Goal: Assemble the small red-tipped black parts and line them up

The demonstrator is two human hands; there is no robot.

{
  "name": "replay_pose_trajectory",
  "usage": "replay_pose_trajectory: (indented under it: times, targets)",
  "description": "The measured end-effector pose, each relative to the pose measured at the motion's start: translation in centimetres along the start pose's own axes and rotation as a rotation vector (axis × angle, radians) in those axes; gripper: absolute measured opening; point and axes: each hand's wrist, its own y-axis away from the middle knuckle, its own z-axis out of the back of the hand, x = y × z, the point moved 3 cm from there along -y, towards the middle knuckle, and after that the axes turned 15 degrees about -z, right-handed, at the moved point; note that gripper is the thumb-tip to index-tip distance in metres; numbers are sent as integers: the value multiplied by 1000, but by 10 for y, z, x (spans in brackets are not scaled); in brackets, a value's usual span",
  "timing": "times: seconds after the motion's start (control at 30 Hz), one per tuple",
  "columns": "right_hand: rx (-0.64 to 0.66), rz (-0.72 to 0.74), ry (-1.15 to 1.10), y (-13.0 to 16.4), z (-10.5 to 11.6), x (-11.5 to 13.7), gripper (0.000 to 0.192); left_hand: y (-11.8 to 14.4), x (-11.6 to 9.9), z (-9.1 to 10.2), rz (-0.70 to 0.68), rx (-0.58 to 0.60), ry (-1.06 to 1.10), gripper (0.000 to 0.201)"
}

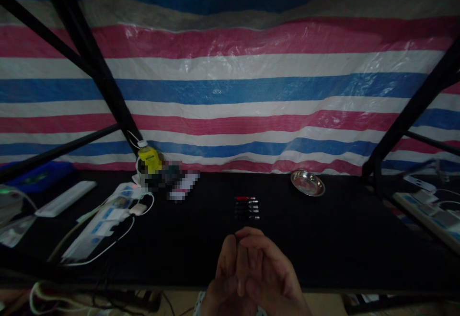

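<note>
Both hands are hovering pressed together at the near edge of the black table (pixel 323 239), the left hand (pixel 226 277) and right hand (pixel 269 277) clasping each other, holding nothing. Just beyond the fingertips, a row of small pens (pixel 247 208) is lying on open cloth. A steel dish (pixel 307 182) is sitting farther right; power strips (pixel 104 220) and a yellow bottle (pixel 149 158) are crowding the left, beside black frame bars (pixel 89 57)

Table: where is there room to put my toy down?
The black table is bare between the pens and the metal dish, and right of the clasped hands. The left end is crowded with a power strip, cables and a yellow bottle.
</note>
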Motion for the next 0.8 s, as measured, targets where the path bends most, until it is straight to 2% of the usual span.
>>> replay_pose_trajectory:
  times: [0.23,0.43,0.8]
  targets:
    - [-49,-86,-105,2,-9,6,38,1,-2,1,-4,-7,-13,24]
    - [3,-99,-132,2,-12,10,38,1,-1,-2,-17,-16,-35,26]
    - [-2,-132,-124,3,-9,10,37,1,1,-2,-48,6,-23,27]
